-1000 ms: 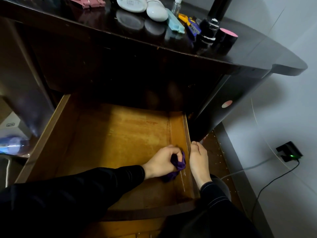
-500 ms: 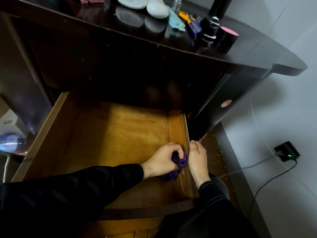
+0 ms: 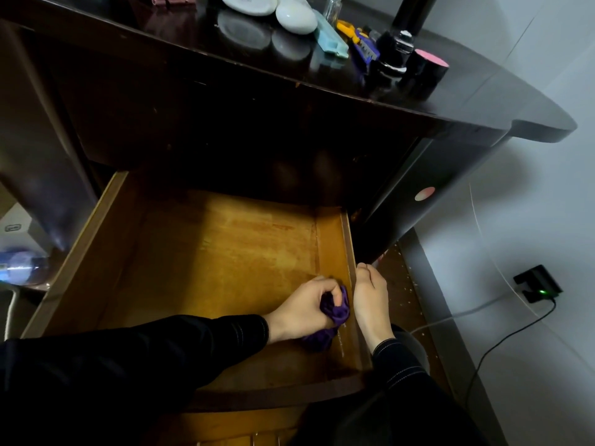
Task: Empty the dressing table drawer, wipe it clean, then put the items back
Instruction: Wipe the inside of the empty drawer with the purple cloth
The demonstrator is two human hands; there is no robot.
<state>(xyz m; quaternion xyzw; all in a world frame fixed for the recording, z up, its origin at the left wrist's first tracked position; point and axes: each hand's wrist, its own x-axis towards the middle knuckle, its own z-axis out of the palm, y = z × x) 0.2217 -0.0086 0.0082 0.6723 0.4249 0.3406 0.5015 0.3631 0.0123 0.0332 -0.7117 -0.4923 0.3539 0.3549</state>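
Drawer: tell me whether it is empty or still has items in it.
Empty, as far as it shows. The drawer is pulled out and its wooden bottom is bare, apart from the left hand pressing a purple cloth inside.

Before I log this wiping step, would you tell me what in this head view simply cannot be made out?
- Back of the drawer: lost in shadow under the tabletop.
- Drawer floor beneath the left hand and purple cloth: covered, so whether it is clean is unknown.
- Right hand: fingertips curl over the drawer's side wall, out of sight.
- White containers on top: cut off by the upper edge.
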